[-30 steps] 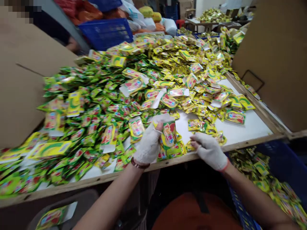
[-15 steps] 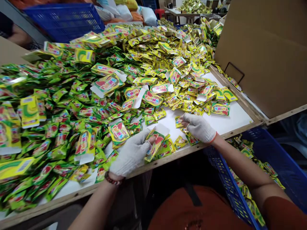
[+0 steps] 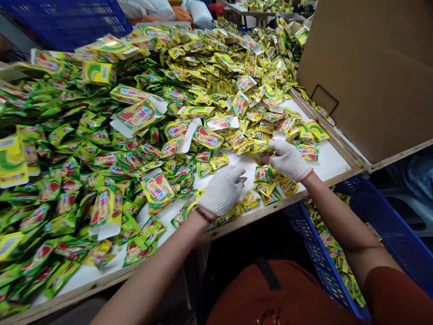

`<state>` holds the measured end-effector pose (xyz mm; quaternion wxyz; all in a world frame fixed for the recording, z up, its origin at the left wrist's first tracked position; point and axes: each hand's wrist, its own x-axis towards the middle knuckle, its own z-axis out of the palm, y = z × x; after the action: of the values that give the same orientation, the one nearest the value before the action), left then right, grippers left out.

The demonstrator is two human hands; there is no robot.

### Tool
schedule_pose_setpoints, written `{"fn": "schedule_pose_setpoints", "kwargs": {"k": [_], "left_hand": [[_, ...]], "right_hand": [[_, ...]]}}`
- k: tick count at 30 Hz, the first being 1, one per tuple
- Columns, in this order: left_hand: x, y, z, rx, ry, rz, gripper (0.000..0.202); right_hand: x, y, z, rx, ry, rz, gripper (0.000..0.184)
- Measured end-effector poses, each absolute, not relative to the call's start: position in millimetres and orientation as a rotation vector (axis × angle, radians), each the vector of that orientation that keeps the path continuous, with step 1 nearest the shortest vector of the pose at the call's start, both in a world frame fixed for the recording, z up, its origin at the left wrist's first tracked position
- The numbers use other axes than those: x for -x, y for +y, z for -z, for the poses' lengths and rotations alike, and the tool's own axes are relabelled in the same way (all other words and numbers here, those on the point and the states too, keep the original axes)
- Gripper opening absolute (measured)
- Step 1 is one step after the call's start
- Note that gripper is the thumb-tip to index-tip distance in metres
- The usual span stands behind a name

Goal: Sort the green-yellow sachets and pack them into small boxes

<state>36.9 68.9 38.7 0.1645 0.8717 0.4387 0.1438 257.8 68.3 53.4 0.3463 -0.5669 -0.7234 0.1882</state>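
Note:
My left hand (image 3: 223,192), in a white knit glove, is over the white tabletop near the front edge. Its fingers are curled together, and what they hold, if anything, is hidden. My right hand (image 3: 290,160), gloved too, has its fingers closed at a small yellow packet (image 3: 260,155) by the edge of the pile. Several loose packets, among them a green one (image 3: 263,173) and a yellow one (image 3: 250,201), lie between and below the hands. A printed box (image 3: 157,190) with an open flap lies left of my left hand.
A large heap of green packets (image 3: 67,135) and yellow packets (image 3: 203,72), with several boxes on it, covers much of the table. A wooden rim (image 3: 250,222) edges it. A blue crate (image 3: 389,225) holding packets is below right. Cardboard (image 3: 365,81) stands at right.
My left hand has moved right and up; the open-flapped box it held no longer shows in it. My right hand has moved slightly up toward the pile. The view has shifted slightly.

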Motion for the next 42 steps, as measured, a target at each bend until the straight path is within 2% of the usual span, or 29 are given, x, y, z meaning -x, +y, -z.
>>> {"fn": "schedule_pose_setpoints", "kwargs": {"k": [3, 7, 10, 13, 18, 21, 25, 29, 34, 37, 40, 42], "left_hand": [[-74, 84, -31, -2.555, 1.205, -0.280, 0.020], [-105, 99, -33, -2.638, 1.161, -0.134, 0.037], [-108, 106, -36, -2.540, 1.136, -0.089, 0.023], [-98, 100, -35, -2.204, 1.140, -0.300, 0.010], [-77, 63, -33, -1.350, 1.045, -0.744, 0.030], [-70, 41, -30, -1.138, 0.972, -0.880, 0.037], [-60, 28, -26, -1.168, 0.969, -0.940, 0.036], [-48, 25, -33, -1.219, 0.994, -0.881, 0.035], [-38, 19, -43, -1.553, 1.012, -0.796, 0.027], [-39, 13, -41, -1.608, 1.037, -0.832, 0.028], [-43, 6, -36, -1.579, 1.095, -0.902, 0.028], [-44, 1, -36, -1.579, 1.106, -0.934, 0.025]], "right_hand": [[-281, 50, -58, 1.576, -1.650, -0.473, 0.013], [-295, 29, -49, 1.664, -1.543, -0.547, 0.016], [-294, 19, -37, 1.612, -1.505, -0.643, 0.022], [-286, 11, -30, 1.560, -1.362, -0.827, 0.028], [-258, 2, -32, 1.447, -1.160, -1.045, 0.042], [-241, 0, -34, 1.415, -1.173, -1.035, 0.042], [-234, -2, -36, 1.382, -1.284, -1.005, 0.033], [-244, -3, -49, 1.362, -1.629, -0.899, 0.023], [-248, -1, -62, 1.407, -1.938, -0.920, 0.029], [-241, -2, -56, 1.432, -1.909, -0.866, 0.027], [-231, -8, -48, 1.482, -1.656, -0.706, 0.022], [-226, -13, -44, 1.417, -1.563, -0.809, 0.030]]}}
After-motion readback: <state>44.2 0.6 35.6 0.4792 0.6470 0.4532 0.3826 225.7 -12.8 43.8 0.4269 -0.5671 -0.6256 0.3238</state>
